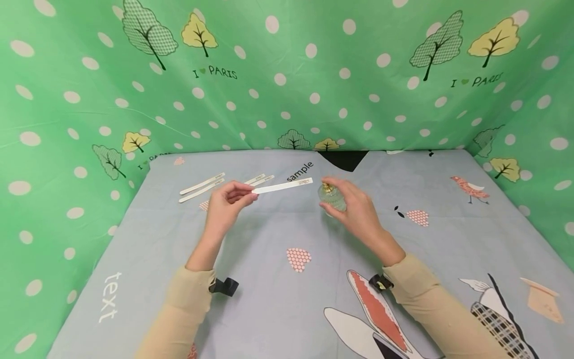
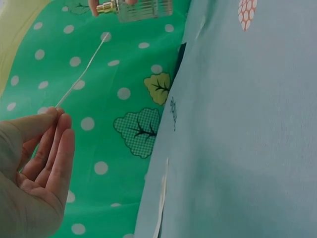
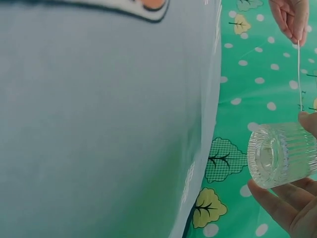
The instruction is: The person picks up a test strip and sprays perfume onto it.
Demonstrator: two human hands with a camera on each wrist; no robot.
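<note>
My left hand pinches one end of a white perfume test strip between thumb and fingers. The strip points right, its printed tip close to the bottle's gold spray top. My right hand grips a clear ribbed glass perfume bottle, with a finger on the gold sprayer. Above the table, the bottle is held upright, and its round base shows in the right wrist view. Several more test strips lie on the table behind the left hand, partly hidden by it.
A grey-blue printed cloth covers the table. Green dotted fabric hangs behind and along both sides. Each wrist wears a small black camera mount.
</note>
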